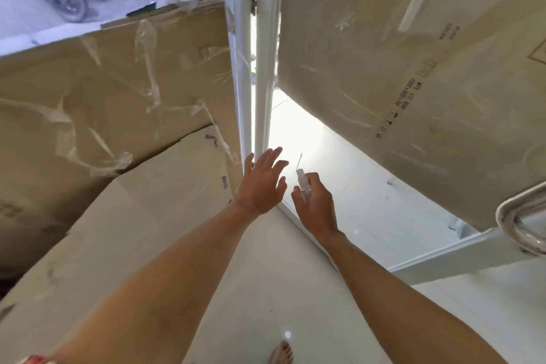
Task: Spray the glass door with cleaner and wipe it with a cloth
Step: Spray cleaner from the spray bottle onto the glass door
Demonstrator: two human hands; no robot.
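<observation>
My right hand [315, 204] grips a small clear spray bottle [303, 186], whose thin tube sticks up above my fingers. My left hand [263, 179] hovers just left of it with fingers spread, holding nothing, close to the white door frame [261, 74]. The glass door [413, 74] stands ajar on the right, its pane covered by brown cardboard with printed marks. A fixed glass panel [118, 83] on the left is covered with taped cardboard too. No cloth is in view.
A steel pull handle [520, 224] juts from the door's lower right. A flat cardboard sheet [124, 233] leans low on the left. White floor tiles [295, 289] lie below, with a bare foot [281, 352] at the bottom edge. Parked scooter wheels [71, 0] show outside.
</observation>
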